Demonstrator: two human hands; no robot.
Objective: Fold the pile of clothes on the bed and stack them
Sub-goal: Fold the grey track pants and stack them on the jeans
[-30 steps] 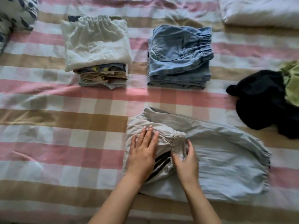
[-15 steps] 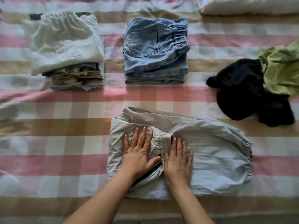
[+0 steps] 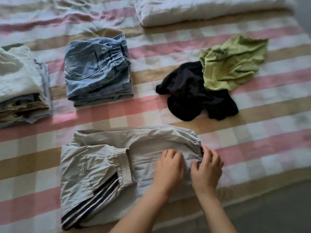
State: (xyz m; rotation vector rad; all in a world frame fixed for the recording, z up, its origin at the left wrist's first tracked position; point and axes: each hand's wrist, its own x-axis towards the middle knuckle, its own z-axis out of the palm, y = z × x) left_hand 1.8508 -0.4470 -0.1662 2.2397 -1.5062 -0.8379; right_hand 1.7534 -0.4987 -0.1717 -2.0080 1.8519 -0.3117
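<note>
Your left hand (image 3: 168, 169) and right hand (image 3: 206, 169) both grip the right end of the grey trousers (image 3: 101, 165), fingers curled into the fabric. The trousers lie part-folded on the checked bed (image 3: 255, 148). Beyond: folded denim stack (image 3: 94, 71), then the crumpled black garment (image 3: 190, 95) and green garment (image 3: 234, 64).

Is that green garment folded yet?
No. The green garment lies crumpled, overlapping the black garment, unlike the squared denim stack.

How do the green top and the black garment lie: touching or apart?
Touching. The head view shows the green top with its lower edge lying over the black garment, with no gap between them.
</note>
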